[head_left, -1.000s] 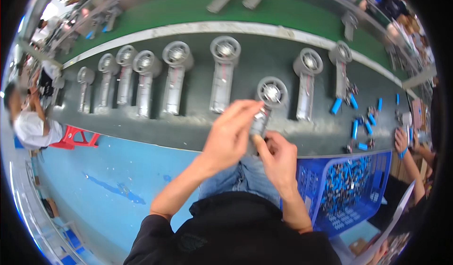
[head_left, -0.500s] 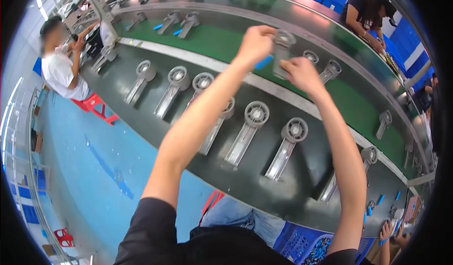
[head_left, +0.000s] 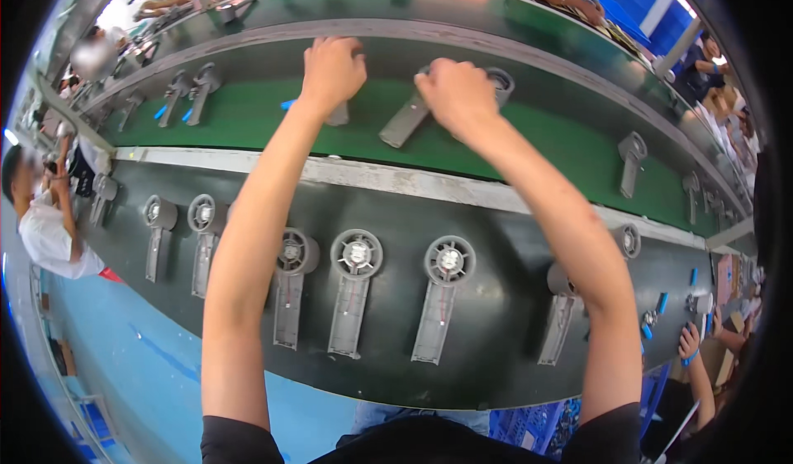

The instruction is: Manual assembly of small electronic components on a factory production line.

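My left hand (head_left: 333, 71) is over the green belt with its fingers curled around the head of a grey handheld fan housing (head_left: 338, 115). Only part of that housing's handle shows below the hand, and a blue piece (head_left: 287, 104) sits beside it. To the right, my right hand (head_left: 459, 96) is closed on another grey fan housing (head_left: 403, 123), whose handle slants down to the left. A round fan ring (head_left: 500, 86) shows just past my right hand; I cannot tell whether it belongs to the same housing.
Several open fan housings (head_left: 357, 255) lie in a row on the dark near table (head_left: 496, 365). A pale rail (head_left: 396, 180) divides table and belt. More housings lie along the belt (head_left: 570, 162). Blue pieces (head_left: 662, 303) and a co-worker's hand (head_left: 689, 342) are at right; other people sit around.
My hands have moved apart; the right has left the housing both held and gone to another. The left is lower over the belt with the first one. The view has turned.
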{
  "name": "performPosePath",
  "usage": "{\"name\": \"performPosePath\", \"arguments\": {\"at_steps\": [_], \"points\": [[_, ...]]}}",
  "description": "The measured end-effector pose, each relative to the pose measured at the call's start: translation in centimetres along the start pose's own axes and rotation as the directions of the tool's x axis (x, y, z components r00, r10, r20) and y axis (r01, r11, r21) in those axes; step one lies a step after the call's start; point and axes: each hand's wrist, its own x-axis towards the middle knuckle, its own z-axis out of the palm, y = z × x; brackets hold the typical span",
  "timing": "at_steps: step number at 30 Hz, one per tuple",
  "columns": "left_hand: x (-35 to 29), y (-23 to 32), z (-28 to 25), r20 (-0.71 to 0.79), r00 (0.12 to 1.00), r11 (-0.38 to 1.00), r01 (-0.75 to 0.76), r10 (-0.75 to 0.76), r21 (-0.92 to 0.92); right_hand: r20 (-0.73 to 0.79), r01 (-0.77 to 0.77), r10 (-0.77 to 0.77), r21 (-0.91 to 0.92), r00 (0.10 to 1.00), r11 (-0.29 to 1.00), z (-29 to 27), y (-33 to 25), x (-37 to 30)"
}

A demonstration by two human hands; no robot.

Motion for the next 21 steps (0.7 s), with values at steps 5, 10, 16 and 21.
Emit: {"name": "performPosePath", "arguments": {"at_steps": [5,10,16,21], "points": [[2.9,4.7,2.8,0.414,0.830,0.858,-0.140,0.374,-0.494,0.062,-0.156,0.167,-0.154,0.984,0.976,-5.5,7.9,-3.9],[2.0,5.8,2.4,0.348,0.904,0.957,-0.178,0.251,-0.228,0.053,-0.423,0.424,-0.034,0.904,0.906,-12.8,14.2,-15.2],[-4.1,11.0,-7.9,0.032,0.976,0.822,-0.164,0.215,-0.545,-0.239,-0.739,0.700,-0.247,0.673,0.627,-24.9,31.1,-33.8],[-19.1,20.6,-14.9,0.061,0.941,0.871,-0.281,0.332,-0.404,-0.104,-0.640,0.631,-0.122,0.769,0.759,-24.5,33.8,-41.5]]}}
